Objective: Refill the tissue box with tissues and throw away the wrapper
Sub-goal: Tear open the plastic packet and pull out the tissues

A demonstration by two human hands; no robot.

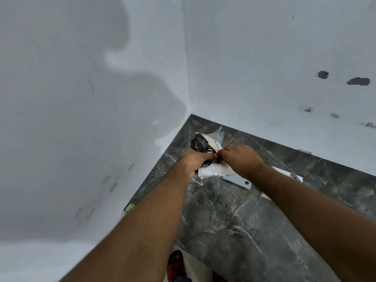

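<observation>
A pack of white tissues in a clear plastic wrapper point(209, 170) with a black and red printed label lies on the dark marble counter point(234, 220), near the corner of the walls. My left hand point(193, 159) grips the pack from the left, over the black label. My right hand point(240, 159) pinches the wrapper at its top middle, fingertips touching those of the left hand. A flat white tissue box point(238, 181) lies just right of the pack, mostly hidden under my right forearm.
White walls meet at a corner right behind the pack. A white printed sheet or card point(296, 178) lies under my right arm. The counter's left edge runs along the wall. Red footwear point(176, 265) shows on the floor below the counter's front edge.
</observation>
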